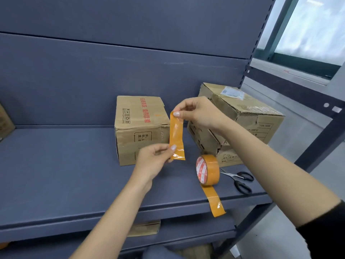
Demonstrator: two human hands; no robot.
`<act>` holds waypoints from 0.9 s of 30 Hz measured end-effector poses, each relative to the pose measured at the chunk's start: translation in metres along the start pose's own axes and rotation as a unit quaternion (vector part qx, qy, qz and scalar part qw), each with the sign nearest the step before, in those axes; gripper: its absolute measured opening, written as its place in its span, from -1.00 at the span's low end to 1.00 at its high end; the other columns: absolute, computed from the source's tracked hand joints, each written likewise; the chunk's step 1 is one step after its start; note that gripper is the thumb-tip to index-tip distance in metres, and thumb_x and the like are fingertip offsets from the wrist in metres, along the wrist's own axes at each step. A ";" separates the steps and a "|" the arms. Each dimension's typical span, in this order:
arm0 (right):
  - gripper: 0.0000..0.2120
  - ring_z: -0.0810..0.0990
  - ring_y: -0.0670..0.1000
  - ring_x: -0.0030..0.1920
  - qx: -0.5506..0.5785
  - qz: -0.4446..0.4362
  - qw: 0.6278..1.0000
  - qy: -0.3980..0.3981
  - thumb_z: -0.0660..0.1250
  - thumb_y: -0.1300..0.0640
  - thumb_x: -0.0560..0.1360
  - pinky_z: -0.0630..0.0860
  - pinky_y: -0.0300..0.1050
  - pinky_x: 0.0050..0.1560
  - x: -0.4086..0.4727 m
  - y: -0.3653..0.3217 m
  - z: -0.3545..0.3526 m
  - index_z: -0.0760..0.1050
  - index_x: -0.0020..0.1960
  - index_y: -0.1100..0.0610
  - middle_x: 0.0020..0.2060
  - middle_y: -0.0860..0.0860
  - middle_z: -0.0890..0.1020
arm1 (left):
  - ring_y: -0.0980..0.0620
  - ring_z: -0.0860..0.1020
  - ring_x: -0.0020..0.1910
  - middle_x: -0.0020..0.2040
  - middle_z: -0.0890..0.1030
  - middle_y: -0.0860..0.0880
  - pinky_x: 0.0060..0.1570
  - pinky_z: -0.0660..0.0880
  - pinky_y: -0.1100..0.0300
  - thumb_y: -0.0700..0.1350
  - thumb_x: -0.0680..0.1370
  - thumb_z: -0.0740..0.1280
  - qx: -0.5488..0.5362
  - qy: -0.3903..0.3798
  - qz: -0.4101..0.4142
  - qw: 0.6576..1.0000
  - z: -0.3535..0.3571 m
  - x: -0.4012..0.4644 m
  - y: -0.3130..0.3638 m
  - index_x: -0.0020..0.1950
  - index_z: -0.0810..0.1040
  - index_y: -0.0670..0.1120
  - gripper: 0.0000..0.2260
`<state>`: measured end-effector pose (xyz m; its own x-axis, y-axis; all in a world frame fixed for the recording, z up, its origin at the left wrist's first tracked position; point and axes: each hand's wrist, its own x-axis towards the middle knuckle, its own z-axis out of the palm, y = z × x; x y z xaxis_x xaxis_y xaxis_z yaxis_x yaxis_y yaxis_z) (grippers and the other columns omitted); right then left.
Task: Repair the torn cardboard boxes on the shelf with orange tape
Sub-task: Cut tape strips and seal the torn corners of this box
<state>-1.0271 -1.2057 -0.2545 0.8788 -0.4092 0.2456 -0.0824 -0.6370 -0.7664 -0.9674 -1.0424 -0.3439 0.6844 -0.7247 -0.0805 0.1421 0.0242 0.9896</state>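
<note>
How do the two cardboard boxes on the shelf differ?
The left box sits square to the shelf, with red print on top; the right box is turned at an angle and carries a white label. The left box shows a small tear at its top right edge; the right box's front corner is crushed and torn open. The right box looks bigger. Both are brown corrugated cardboard.

A single head-worn view looks forward and down from close above the blue shelf, near enough that both forearms run in from the bottom edge. The fingers sit near the middle of the frame, the shelf's back panel rising beyond them and a window far off to their upper right
</note>
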 end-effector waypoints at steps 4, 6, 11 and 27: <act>-0.97 0.61 -0.15 -0.16 0.005 0.011 0.999 0.038 0.42 0.17 0.51 0.52 -0.26 -0.08 0.034 0.017 0.008 0.64 -0.08 0.09 -0.19 -0.06 0.67 | 0.08 0.56 -0.22 -0.15 0.65 -0.06 -0.10 0.56 0.32 -0.11 0.51 0.43 -0.026 0.006 -0.010 1.000 0.001 0.022 0.017 -0.14 0.68 -0.08 -0.92; -0.96 0.62 -0.18 -0.14 0.015 0.027 0.999 0.041 0.43 0.17 0.50 0.50 -0.27 -0.04 0.047 0.026 0.014 0.65 -0.06 0.11 -0.18 -0.07 0.67 | 0.06 0.57 -0.16 -0.13 0.66 -0.08 0.04 0.56 0.21 -0.12 0.52 0.42 -0.045 0.006 -0.017 0.999 0.002 0.030 0.021 -0.16 0.68 -0.09 -0.91; -0.94 0.64 -0.08 -0.01 0.016 0.059 0.997 0.042 0.48 0.15 0.46 0.53 -0.10 0.18 0.065 0.044 0.029 0.68 -0.07 0.09 -0.13 -0.05 0.70 | 0.08 0.58 -0.17 -0.15 0.65 -0.07 -0.12 0.57 0.33 -0.19 0.54 0.38 -0.087 0.013 -0.046 0.995 -0.001 0.043 0.025 -0.10 0.64 -0.15 -0.93; -0.85 0.60 -0.08 -0.03 -0.002 0.065 0.997 0.044 0.51 0.17 0.43 0.47 -0.50 -0.20 0.069 0.059 0.040 0.69 0.00 0.15 -0.06 -0.03 0.64 | 0.10 0.58 -0.19 -0.15 0.65 -0.06 -0.16 0.58 0.33 -0.21 0.55 0.37 -0.112 0.005 -0.085 0.990 -0.009 0.052 0.017 -0.07 0.62 -0.16 -0.95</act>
<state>-0.9521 -1.2453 -0.3061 0.8153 -0.5450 0.1955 -0.1955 -0.5770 -0.7930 -0.9230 -1.0740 -0.3322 0.6431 -0.7251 -0.2463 0.4110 0.0555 0.9099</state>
